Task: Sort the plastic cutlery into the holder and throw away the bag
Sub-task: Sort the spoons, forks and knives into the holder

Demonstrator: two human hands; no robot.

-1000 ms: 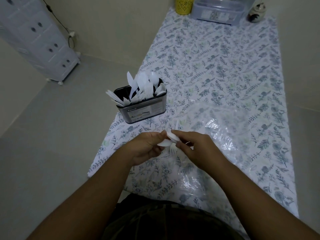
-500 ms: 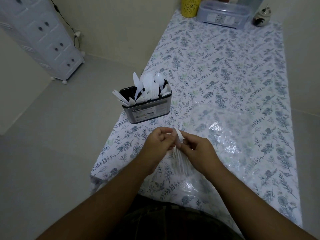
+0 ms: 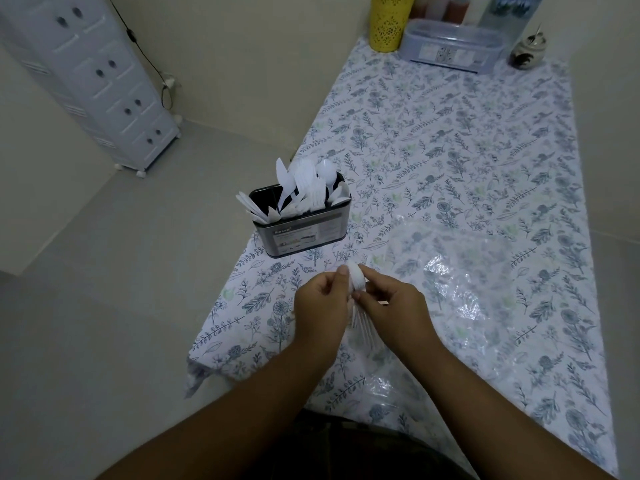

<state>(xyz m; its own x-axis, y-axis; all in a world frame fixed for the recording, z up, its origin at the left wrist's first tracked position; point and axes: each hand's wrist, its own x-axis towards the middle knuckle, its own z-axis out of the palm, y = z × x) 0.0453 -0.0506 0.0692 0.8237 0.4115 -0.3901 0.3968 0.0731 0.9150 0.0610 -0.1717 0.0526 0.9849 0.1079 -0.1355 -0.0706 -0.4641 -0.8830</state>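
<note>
Both hands pinch one stack of white spoons [image 3: 356,282]: our left hand [image 3: 323,301] and right hand [image 3: 393,306] curl round it just in front of the holder [image 3: 304,233], handles hanging down. We judge this the sorting step; next, lift the stack into the holder's matching compartment. Right of the holder, the clear bag [image 3: 467,292] lies flat on the tablecloth.

White cutlery [image 3: 304,192] in a black holder [image 3: 301,233]; blue-grey floral tablecloth [image 3: 467,161]; seemingly clear bag [image 3: 460,292].
</note>
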